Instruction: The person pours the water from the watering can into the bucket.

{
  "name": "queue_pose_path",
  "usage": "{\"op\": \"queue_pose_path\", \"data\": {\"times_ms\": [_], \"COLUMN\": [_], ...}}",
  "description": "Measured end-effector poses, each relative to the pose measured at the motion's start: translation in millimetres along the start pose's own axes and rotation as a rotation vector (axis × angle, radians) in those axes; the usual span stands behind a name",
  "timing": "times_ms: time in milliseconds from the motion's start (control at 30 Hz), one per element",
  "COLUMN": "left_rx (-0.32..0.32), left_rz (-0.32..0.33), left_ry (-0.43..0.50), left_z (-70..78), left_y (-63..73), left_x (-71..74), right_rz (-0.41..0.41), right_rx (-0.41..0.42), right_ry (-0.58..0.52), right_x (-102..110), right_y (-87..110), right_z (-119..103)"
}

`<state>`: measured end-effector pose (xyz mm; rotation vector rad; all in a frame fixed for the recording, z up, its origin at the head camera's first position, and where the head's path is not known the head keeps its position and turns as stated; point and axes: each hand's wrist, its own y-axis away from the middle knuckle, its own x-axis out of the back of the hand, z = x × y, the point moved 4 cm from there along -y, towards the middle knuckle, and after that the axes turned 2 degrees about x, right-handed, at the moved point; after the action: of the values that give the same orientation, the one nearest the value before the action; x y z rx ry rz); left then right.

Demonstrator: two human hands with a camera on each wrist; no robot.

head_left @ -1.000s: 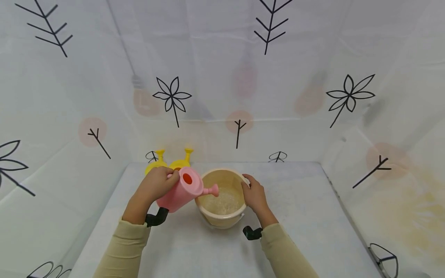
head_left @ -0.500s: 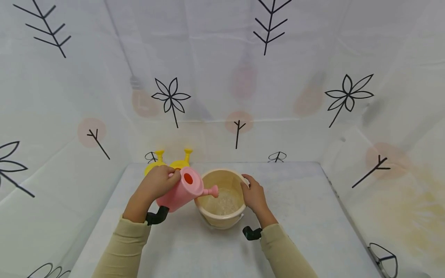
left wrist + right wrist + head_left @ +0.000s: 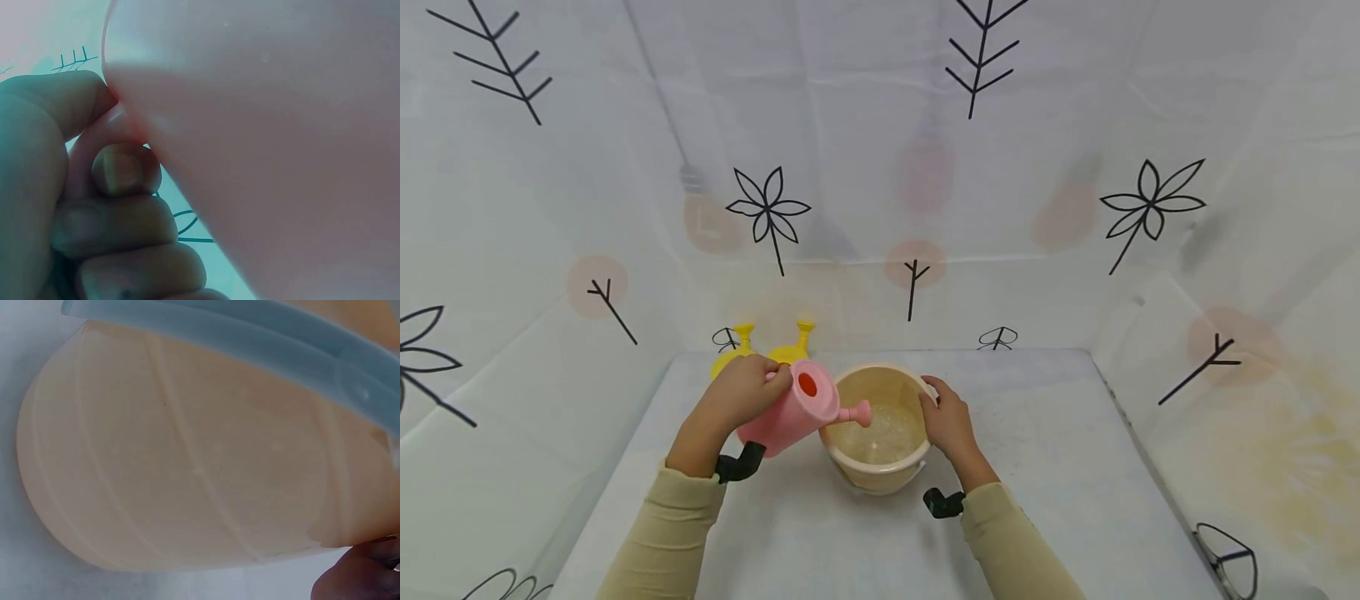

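My left hand [image 3: 747, 390] grips the handle of a pink toy watering can [image 3: 786, 410], its fingers curled round the handle in the left wrist view. The watering can [image 3: 262, 144] leans to the right, its spout over the left rim of a cream bucket [image 3: 880, 479]. Liquid with a light glint shows at the bottom of the bucket. On the bucket's right rim, my right hand [image 3: 951, 425] holds on with fingers outside and thumb at the edge. The right wrist view shows the bucket [image 3: 187, 456] side close up, with its pale handle across it.
Two yellow watering cans [image 3: 788, 353] stand at the back left of the white table [image 3: 1037, 467], partly hidden behind my left hand and the pink can. A white cloth backdrop [image 3: 865, 208] with plant drawings surrounds the table on the back and sides.
The pink watering can has tipped very slightly; its spout stays over the bucket. The liquid surface has grown calmer, and the right hand keeps its place.
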<state>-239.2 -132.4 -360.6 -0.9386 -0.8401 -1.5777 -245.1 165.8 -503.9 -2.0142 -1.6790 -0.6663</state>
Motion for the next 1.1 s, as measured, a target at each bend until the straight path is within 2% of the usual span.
{"op": "queue_pose_path", "data": {"times_ms": [300, 667, 1100], "left_rx": [-0.018, 0.006, -0.014], "left_rz": [0.005, -0.033, -0.025], "left_ry": [-0.016, -0.012, -0.041], "left_z": [3.8, 7.3, 8.1], "left_y": [0.4, 0.8, -1.9], "left_x": [2.8, 2.6, 2.9], "right_rz": [-0.013, -0.02, -0.008], "right_rx": [-0.012, -0.02, -0.014], "right_ry": [0.003, -0.004, -0.02], "right_x": [0.9, 1.1, 0.6], "right_y": [0.3, 0.9, 0.4], "right_z": [-1.3, -1.5, 0.1]}}
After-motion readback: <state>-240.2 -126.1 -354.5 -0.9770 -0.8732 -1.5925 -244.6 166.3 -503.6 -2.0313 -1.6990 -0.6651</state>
